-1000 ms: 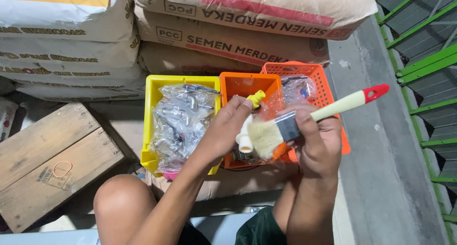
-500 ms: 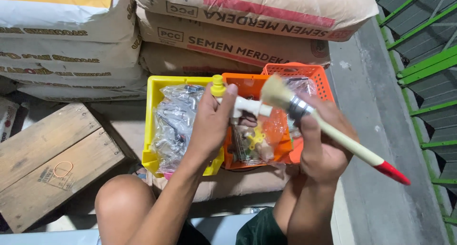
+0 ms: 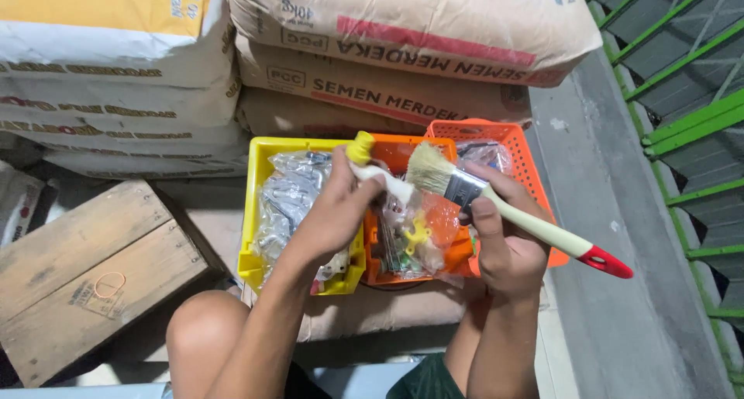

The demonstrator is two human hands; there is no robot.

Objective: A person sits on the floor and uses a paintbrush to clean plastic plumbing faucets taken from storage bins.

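Paintbrush point(image 3: 496, 205) gripped by right hand point(image 3: 504, 244), long axis slanted, bristles up-left, red tip down-right, white tap with yellow knob point(image 3: 377, 170) clasped in left hand point(image 3: 337, 213), above orange basket point(image 3: 434, 263).

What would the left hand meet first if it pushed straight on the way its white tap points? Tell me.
Probably the pale bristles of the red-tipped wooden paintbrush in the right hand; the left hand aims its white plastic tap there, though depth is unclear.

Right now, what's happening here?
A seated person holds a paintbrush in the right hand, bristles pointing toward a small white fitting with a yellow cap gripped in the left hand. Both are held above three plastic baskets: a yellow basket with bagged metal parts and two orange baskets with more bagged bits. Cement sacks are stacked behind, a wooden crate to the left.
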